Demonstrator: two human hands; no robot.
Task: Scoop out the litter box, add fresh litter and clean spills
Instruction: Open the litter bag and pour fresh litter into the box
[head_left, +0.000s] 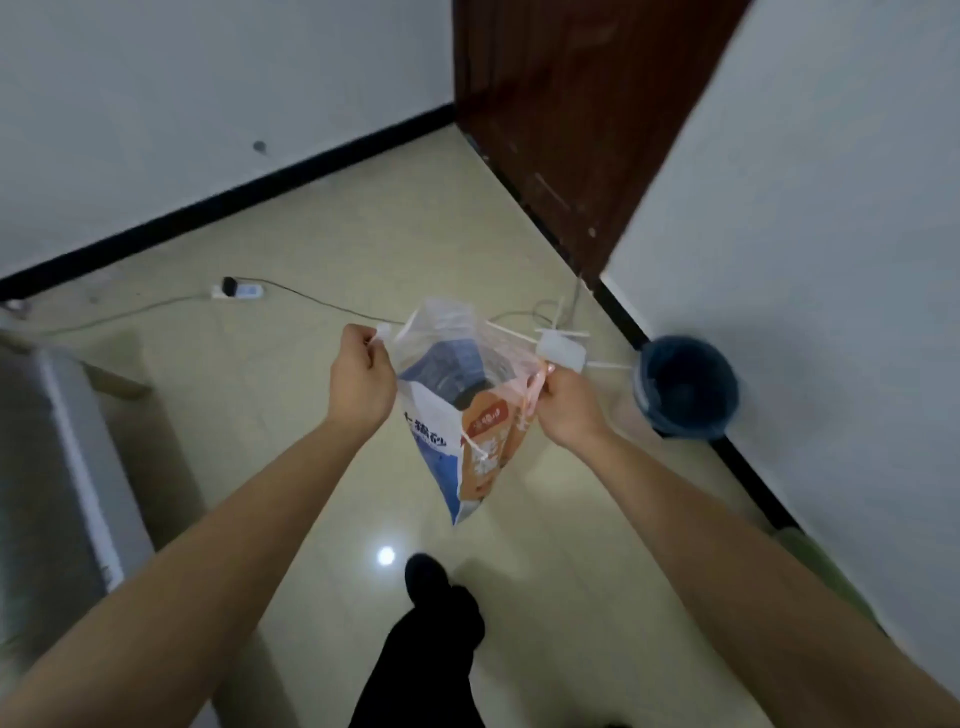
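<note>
Left hand (363, 375) and right hand (569, 406), fingers curled, pinch opposite edges at the mouth of the litter bag (457, 421); glossy blue-and-orange plastic, it hangs over the shiny floor (540, 582), long axis upright, mouth up, tapered corner down; right of it, a round dark bin (685, 387).

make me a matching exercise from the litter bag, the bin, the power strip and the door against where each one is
Things:
1 litter bag
2 bin
3 power strip
4 door

Places:
A on the floor near the far wall
B held up between the left hand and the right hand
C upright at the far end of the floor
D on the floor against the right-hand wall

Pairs: 1-B; 2-D; 3-A; 4-C
</note>
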